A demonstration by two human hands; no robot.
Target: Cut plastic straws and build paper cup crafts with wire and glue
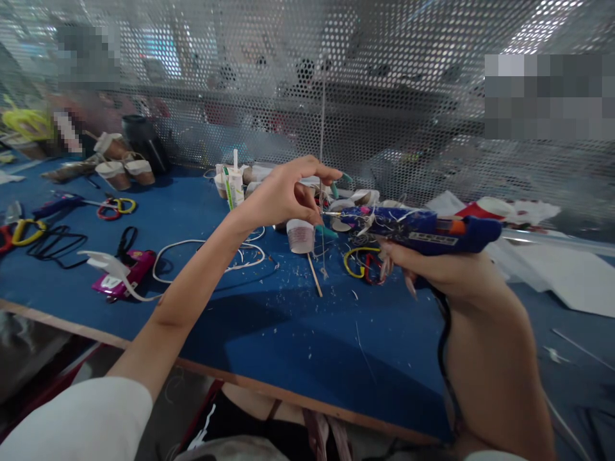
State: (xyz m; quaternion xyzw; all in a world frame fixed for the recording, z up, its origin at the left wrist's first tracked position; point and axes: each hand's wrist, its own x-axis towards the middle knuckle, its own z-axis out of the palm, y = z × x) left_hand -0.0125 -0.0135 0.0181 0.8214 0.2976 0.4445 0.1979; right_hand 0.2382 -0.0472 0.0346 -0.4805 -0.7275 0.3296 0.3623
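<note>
My right hand point(427, 266) grips a blue hot glue gun point(413, 227), its metal nozzle pointing left. Strands of dried glue cling to the gun's front. My left hand point(293, 192), with long teal nails, is pinched on a thin white string point(322, 128) that runs upright past the fingertips. The nozzle tip is right beside that string and the left fingers; whether they touch I cannot tell. Just below the left hand is a small paper cup point(301, 237), and a thin wooden stick point(314, 275) lies near it on the blue table point(288, 346).
Scissors point(355, 262) with yellow and red handles lie under the gun. To the left are a purple case point(125, 275), a white cable point(177, 243), more scissors point(118, 206) and another glue gun point(57, 203). White paper point(571, 269) covers the right side. A perforated metal screen point(269, 83) stands behind.
</note>
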